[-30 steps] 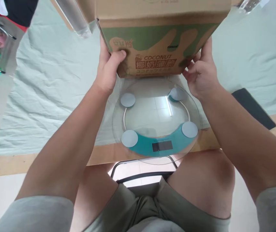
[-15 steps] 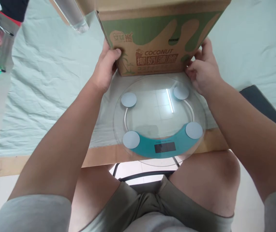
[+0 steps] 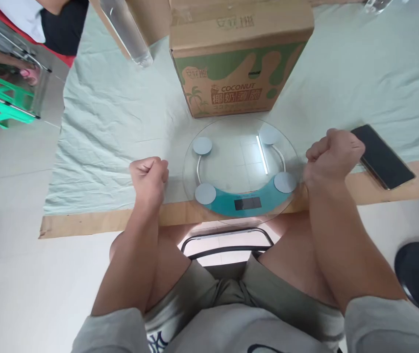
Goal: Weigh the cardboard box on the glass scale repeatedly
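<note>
your left hand (image 3: 148, 177) and right hand (image 3: 334, 156), tight fists apart, either side of the round clear-glass scale (image 3: 236, 171)

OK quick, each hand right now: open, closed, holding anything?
Left hand: closed in a fist, nothing visible in it.
Right hand: closed in a fist by the smartphone, nothing visible in it.

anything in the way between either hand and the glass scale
Nothing visible stands between the left hand or the right hand and the glass scale. The coconut box stands by the scale's far edge, and the phone lies on the right hand's outer side.
</note>
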{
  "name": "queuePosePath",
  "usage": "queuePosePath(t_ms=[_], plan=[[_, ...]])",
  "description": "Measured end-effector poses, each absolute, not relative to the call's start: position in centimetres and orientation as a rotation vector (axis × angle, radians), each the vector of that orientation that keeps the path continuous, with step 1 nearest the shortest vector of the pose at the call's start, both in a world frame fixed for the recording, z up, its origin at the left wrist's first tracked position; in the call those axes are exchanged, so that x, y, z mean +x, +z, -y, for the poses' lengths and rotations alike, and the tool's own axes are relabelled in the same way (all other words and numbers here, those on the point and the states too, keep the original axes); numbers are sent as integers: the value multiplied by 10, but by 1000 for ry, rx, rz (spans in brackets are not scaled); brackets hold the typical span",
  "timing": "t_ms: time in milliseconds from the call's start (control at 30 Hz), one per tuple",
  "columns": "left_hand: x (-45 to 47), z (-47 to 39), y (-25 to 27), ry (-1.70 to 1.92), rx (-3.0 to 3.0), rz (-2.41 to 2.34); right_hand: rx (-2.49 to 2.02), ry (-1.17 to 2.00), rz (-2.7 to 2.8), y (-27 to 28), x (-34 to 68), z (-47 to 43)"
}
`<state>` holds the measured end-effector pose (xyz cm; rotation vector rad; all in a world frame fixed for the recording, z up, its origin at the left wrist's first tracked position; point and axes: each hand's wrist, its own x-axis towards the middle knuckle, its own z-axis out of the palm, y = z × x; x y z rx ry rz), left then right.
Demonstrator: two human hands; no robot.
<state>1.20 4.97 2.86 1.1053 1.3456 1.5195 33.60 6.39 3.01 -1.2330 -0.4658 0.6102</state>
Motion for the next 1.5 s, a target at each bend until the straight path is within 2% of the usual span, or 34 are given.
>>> queuePosePath(t_ms=[500,967,1500], plan=[[1,-76,17,1315,1086,-1300,-1253,645,443,24,344,-86],[-6,-80,0,1349,1095,-1278,-1281,607,431,11,348,-80],[-3,-82,3,1121,1169,-1324,-1265,595,386,26,345,-93]])
